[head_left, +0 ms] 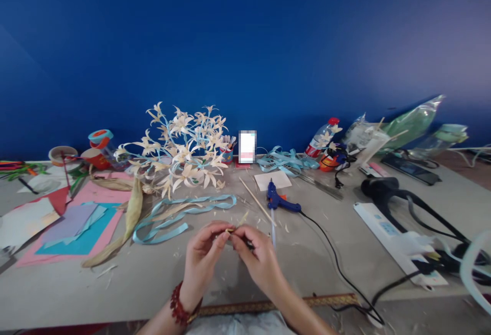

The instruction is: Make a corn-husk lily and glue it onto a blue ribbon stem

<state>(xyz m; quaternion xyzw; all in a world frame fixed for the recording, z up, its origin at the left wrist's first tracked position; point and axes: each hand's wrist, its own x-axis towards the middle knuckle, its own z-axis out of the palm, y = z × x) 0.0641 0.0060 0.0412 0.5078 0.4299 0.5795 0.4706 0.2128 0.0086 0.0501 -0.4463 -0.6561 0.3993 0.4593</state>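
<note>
My left hand (207,248) and my right hand (258,253) meet at their fingertips over the front middle of the table. Both are closed on a small pale-yellow strip (243,218) that looks like dried corn husk; the fingers cover much of it. A red bead bracelet circles my left wrist. Just beyond my left hand lies a loose light-blue ribbon (176,232). A blue glue gun (282,199) rests past my right hand, beside a thin wooden stick (257,201). Behind the ribbon stands a bunch of cream husk flowers (187,146) on light-blue stems.
Dried corn husks (134,212) and coloured paper sheets (76,230) lie at left. A white power strip (395,240) with black cables is at right. Farther back are a red-capped bottle (322,135), tangled blue ribbon (286,160) and a phone (412,168). The glue gun's cord runs towards the front edge.
</note>
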